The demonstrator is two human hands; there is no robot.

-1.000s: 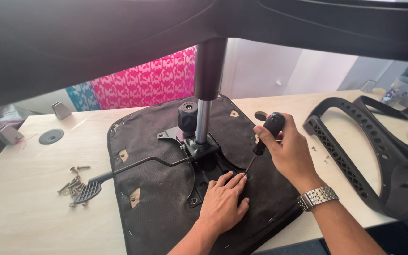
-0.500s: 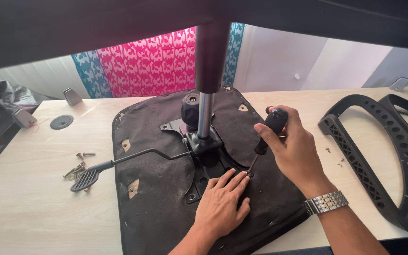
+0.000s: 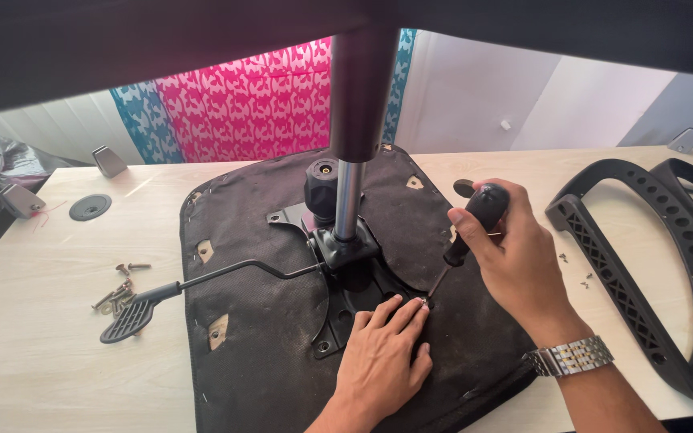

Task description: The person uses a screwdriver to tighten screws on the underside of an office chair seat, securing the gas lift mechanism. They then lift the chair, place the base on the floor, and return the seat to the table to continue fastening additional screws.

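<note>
While right hand (image 3: 515, 248) fingers grip screwdriver (image 3: 465, 232), left hand (image 3: 382, 353) lies flat on seat underside (image 3: 266, 337), hiding screw.

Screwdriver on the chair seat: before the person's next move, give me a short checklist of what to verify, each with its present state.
1. Right hand grips the screwdriver by its black handle: ok.
2. Screwdriver tip sits at the edge of the metal plate, just beside the left fingertips: ok; whether it is seated in a screw head: cannot tell.
3. Left hand lies flat on the plate and the upturned chair seat, steadying them: ok.
4. Left fingertips clear of the tip: not ok, they are right beside it.
5. Spare screws lie together on the table by the lever paddle: ok.
</note>
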